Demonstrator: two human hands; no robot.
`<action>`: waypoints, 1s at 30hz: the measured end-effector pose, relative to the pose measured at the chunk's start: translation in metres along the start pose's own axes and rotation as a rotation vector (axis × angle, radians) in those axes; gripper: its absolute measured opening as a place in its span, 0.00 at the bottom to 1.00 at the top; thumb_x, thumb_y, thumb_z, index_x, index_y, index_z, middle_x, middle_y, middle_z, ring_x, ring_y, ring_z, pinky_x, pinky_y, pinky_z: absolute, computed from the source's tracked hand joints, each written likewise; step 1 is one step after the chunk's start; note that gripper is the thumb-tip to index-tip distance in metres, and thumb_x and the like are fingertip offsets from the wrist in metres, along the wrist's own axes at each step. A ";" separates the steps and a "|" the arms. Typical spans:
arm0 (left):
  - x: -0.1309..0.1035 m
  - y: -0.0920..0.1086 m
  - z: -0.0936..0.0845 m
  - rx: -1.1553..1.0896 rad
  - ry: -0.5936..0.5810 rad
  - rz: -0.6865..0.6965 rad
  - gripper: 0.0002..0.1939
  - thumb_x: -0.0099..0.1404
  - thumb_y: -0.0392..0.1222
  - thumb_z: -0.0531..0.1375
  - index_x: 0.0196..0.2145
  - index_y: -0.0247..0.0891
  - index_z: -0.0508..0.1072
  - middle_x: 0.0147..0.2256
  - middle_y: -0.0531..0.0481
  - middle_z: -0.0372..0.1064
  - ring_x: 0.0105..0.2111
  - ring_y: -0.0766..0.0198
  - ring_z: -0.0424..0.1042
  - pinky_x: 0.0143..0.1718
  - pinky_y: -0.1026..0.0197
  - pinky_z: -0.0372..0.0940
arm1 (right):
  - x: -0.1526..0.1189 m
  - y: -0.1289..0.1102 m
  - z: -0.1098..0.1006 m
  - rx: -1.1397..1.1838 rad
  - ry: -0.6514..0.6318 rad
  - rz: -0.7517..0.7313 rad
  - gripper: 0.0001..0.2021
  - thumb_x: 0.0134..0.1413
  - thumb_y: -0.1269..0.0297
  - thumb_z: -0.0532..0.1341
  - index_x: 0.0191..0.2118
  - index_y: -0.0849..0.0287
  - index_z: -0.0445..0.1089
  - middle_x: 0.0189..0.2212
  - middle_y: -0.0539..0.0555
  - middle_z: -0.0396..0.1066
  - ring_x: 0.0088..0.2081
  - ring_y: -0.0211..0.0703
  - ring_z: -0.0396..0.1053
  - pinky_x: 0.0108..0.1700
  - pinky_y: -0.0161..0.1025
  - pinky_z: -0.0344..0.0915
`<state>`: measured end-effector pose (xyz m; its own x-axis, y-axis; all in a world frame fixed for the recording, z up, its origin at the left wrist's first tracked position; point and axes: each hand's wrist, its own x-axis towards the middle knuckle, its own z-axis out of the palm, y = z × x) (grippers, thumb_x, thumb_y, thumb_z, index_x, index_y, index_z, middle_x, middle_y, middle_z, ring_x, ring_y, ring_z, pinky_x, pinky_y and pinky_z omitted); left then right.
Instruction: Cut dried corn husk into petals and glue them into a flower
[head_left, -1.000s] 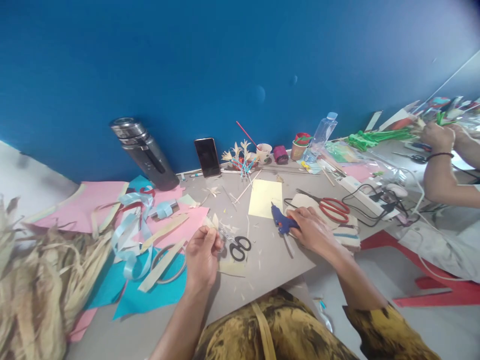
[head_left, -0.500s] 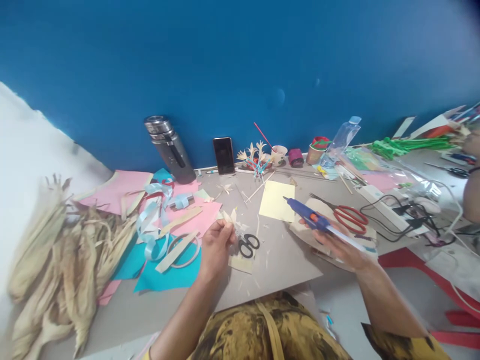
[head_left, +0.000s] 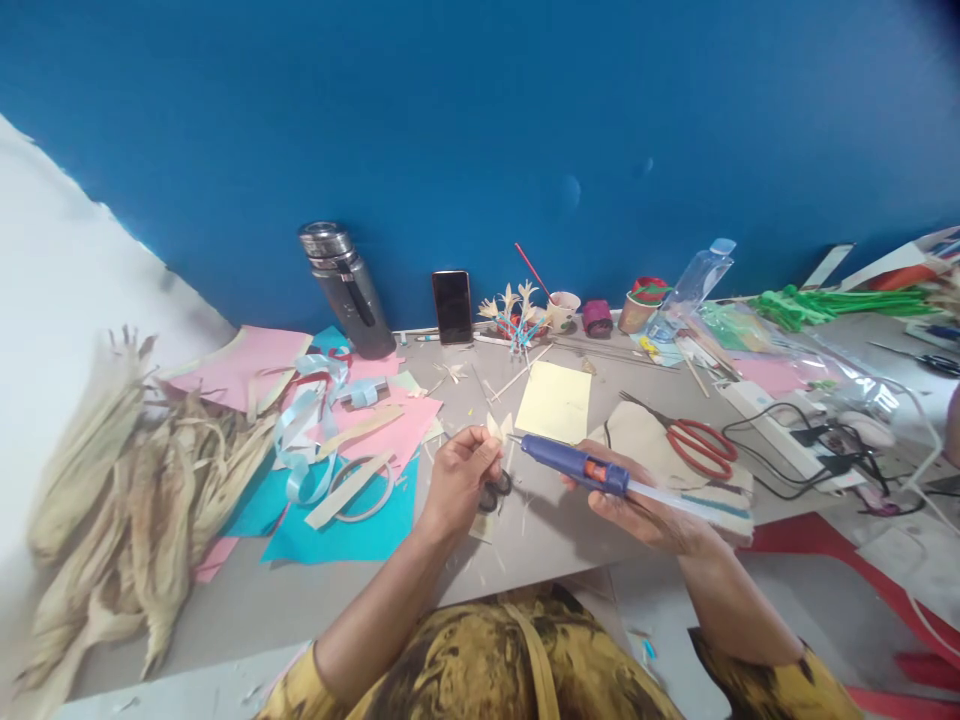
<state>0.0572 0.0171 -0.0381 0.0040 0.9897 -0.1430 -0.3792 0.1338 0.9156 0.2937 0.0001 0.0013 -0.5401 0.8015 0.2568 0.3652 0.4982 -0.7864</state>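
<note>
Between the thumb and fingers of my left hand is a small pale flower with pointed husk-like petals. My right hand grips a blue glue gun, with a clear glue stick jutting from its back. The nozzle points left and is close to the flower; whether they touch I cannot tell. Black-handled scissors lie partly hidden behind my left hand. A yellow paper square lies just beyond the gun. Red-handled scissors rest to the right of it.
Dried corn husks cover the left side beside pink and blue paper and light-blue ribbon. A flask, a phone, made flowers and a plastic bottle stand along the wall. A power strip with cables lies right.
My right hand has brought the glue gun left, close to the flower. My left hand has shifted slightly right with the flower. The view has turned a little.
</note>
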 end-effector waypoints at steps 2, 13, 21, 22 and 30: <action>0.000 0.000 0.001 0.020 -0.007 -0.010 0.14 0.57 0.47 0.68 0.27 0.37 0.69 0.21 0.55 0.65 0.19 0.72 0.61 0.23 0.67 0.56 | 0.000 0.001 -0.001 0.037 -0.012 -0.001 0.15 0.66 0.49 0.53 0.42 0.53 0.69 0.36 0.55 0.73 0.37 0.45 0.73 0.39 0.38 0.72; 0.002 -0.003 0.004 -0.018 -0.091 -0.059 0.13 0.58 0.47 0.67 0.28 0.37 0.70 0.21 0.56 0.64 0.21 0.71 0.61 0.26 0.66 0.59 | -0.002 0.000 -0.003 0.046 0.009 0.002 0.17 0.66 0.47 0.53 0.41 0.55 0.69 0.36 0.56 0.74 0.36 0.44 0.73 0.37 0.37 0.72; 0.002 -0.004 0.006 -0.093 -0.146 -0.097 0.13 0.58 0.45 0.68 0.27 0.37 0.69 0.22 0.55 0.64 0.22 0.71 0.60 0.26 0.66 0.58 | -0.004 0.006 -0.004 0.029 0.003 0.032 0.14 0.66 0.50 0.55 0.39 0.55 0.69 0.34 0.54 0.74 0.33 0.43 0.72 0.35 0.37 0.71; 0.002 -0.004 0.006 -0.094 -0.151 -0.099 0.13 0.58 0.45 0.68 0.27 0.37 0.69 0.22 0.55 0.64 0.22 0.71 0.60 0.26 0.66 0.58 | -0.004 0.006 -0.004 0.029 0.003 0.031 0.13 0.65 0.51 0.56 0.40 0.55 0.69 0.34 0.54 0.74 0.33 0.43 0.72 0.35 0.37 0.70; 0.001 -0.001 0.009 -0.161 -0.201 -0.173 0.14 0.57 0.44 0.69 0.26 0.35 0.68 0.23 0.54 0.65 0.22 0.72 0.61 0.27 0.66 0.56 | -0.004 0.006 -0.006 -0.075 0.041 0.022 0.14 0.65 0.50 0.54 0.36 0.52 0.69 0.32 0.54 0.73 0.32 0.46 0.71 0.34 0.41 0.70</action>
<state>0.0660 0.0190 -0.0354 0.2579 0.9453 -0.1996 -0.4988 0.3072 0.8105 0.3020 0.0021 -0.0012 -0.5001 0.8247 0.2641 0.4331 0.5023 -0.7484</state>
